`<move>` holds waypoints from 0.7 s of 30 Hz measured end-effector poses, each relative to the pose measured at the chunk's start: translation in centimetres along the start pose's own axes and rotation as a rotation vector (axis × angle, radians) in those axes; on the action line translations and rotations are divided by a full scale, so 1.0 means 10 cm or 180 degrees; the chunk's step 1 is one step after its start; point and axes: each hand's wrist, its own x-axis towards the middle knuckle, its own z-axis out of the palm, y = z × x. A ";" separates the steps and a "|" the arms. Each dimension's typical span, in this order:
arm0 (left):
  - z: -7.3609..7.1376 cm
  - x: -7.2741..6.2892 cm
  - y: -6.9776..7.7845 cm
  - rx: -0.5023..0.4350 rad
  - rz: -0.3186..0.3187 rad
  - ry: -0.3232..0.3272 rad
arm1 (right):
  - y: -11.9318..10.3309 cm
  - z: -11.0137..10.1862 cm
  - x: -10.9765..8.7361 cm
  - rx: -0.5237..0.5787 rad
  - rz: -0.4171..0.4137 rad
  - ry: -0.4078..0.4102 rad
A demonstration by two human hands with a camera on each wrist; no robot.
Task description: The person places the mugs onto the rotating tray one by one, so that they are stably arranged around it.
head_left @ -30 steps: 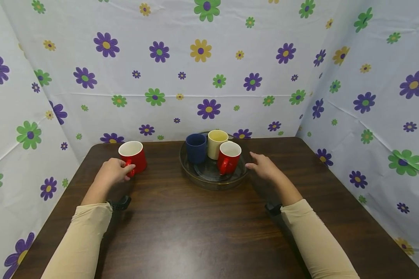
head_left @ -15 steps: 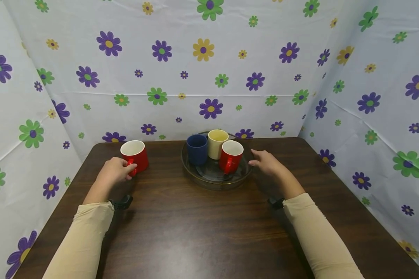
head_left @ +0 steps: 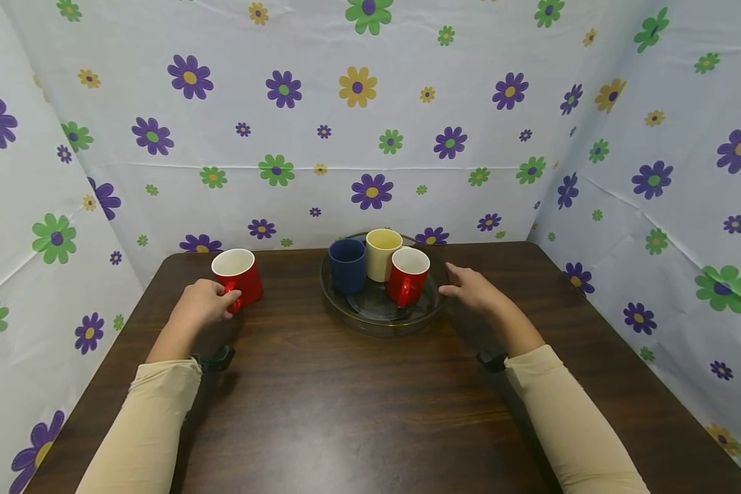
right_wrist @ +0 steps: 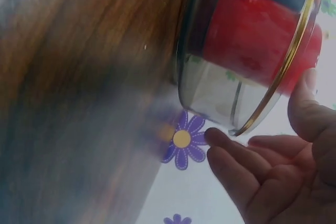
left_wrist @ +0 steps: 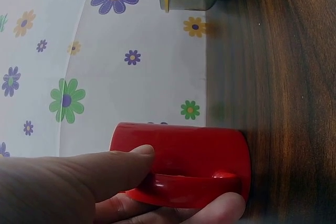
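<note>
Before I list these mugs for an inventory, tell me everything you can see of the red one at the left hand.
The red mug is glossy outside and white inside, and looks ceramic. It stands upright on the dark wood-grain table, left of the glass dish and apart from it. The left hand pinches its looped handle, which faces the person. Its underside is hidden.

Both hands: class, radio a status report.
Left hand gripping left red mug by handle; mug upright. Right hand beside glass dish, contact unclear. Possible obstacle: three mugs in dish.
</note>
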 end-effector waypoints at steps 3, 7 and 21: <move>-0.01 -0.01 0.01 0.0009 0.0010 0.0007 | -0.01 0.02 0.00 -0.0139 -0.0020 -0.0027; -0.02 -0.01 0.01 0.0006 0.0013 -0.0006 | -0.01 0.03 0.00 -0.0282 -0.0068 0.0003; -0.01 -0.02 0.01 0.0005 0.0000 -0.0035 | 0.04 0.00 0.07 -0.0167 -0.0066 -0.0046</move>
